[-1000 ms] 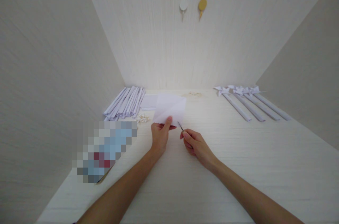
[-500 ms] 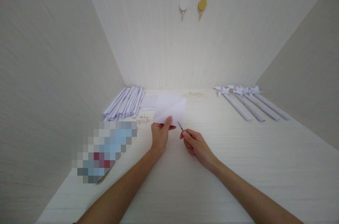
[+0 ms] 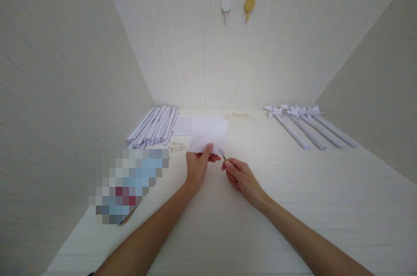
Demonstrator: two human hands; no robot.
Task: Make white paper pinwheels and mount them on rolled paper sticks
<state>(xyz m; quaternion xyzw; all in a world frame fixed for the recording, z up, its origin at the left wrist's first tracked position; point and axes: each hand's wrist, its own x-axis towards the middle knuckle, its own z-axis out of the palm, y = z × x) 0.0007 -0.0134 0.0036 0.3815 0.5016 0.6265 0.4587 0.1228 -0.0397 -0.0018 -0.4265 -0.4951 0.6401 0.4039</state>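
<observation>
My left hand (image 3: 198, 165) pinches a square sheet of white paper (image 3: 208, 132) at its lower edge, thumb on top and fingers underneath. A faint diagonal crease runs across the sheet. On the right, the fingers of my right hand (image 3: 239, 175) are closed round a pair of small scissors (image 3: 222, 154). Their thin dark blades point up and left, close to the sheet's lower right corner; whether they touch it I cannot tell. The handles are mostly hidden in my fingers. Behind the held sheet lie more paper squares (image 3: 182, 125).
Rolled paper sticks (image 3: 158, 126) lie heaped at the back left, near small whitish pieces (image 3: 176, 145). A blurred blue item (image 3: 137, 184) lies in front. Several paper pinwheels on sticks (image 3: 295, 130) lie at right. The back wall carries a white hook (image 3: 226, 5) and a yellow hook (image 3: 249, 5).
The sheet has shifted and turned slightly to the left in my left hand, whose fingers now reach further out beneath it. My right hand and the scissors have hardly moved.
</observation>
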